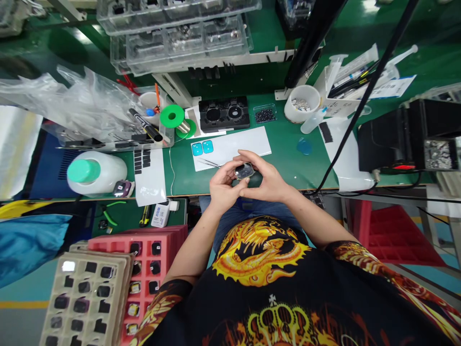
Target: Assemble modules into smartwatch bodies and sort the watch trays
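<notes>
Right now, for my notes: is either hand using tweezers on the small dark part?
No, the left hand and right hand grip the small dark part bare-fingered, while the tweezers lie on the white sheet.

Green workbench (288, 163), yellow-striped teal floor (21, 307)

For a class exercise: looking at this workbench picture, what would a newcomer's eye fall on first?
At the centre, the left hand and right hand hold a small dark glass-fronted part above a green bench mat. Just below, a gold dragon print stands out on the person's black shirt. At lower left, a red tray and a beige tray show rows of pockets.
</notes>
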The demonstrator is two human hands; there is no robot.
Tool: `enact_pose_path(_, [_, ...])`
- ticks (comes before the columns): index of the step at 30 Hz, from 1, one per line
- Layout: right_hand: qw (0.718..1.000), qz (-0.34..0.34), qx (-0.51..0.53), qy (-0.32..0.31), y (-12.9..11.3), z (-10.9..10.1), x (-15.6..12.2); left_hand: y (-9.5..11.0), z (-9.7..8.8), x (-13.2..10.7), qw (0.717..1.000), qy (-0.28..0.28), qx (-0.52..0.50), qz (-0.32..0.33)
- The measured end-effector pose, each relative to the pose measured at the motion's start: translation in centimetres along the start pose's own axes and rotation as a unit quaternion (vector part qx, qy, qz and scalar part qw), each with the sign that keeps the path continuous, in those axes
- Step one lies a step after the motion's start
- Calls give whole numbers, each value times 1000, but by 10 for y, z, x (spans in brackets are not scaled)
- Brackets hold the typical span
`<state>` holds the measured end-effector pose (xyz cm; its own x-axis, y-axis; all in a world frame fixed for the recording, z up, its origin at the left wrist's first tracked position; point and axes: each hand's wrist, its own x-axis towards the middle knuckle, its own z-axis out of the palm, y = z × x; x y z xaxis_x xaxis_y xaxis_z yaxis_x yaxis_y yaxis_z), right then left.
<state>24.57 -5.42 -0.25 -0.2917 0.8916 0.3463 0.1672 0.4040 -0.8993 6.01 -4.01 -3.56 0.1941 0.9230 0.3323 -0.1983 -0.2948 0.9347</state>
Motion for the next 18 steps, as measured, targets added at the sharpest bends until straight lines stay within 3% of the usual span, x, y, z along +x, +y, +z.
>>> enact_pose_path(5, [1000, 15, 23, 11, 2, 2, 0, 0, 1, 0, 1000, 3, 6, 7])
enact_pose_path(11, [974, 97, 139, 151, 14, 6, 4, -1, 8, -2, 997, 42, 28, 52])
enact_pose_path(18, [971, 126, 126, 157, 9, 10, 4, 2, 12, -5, 993, 15, 102, 62])
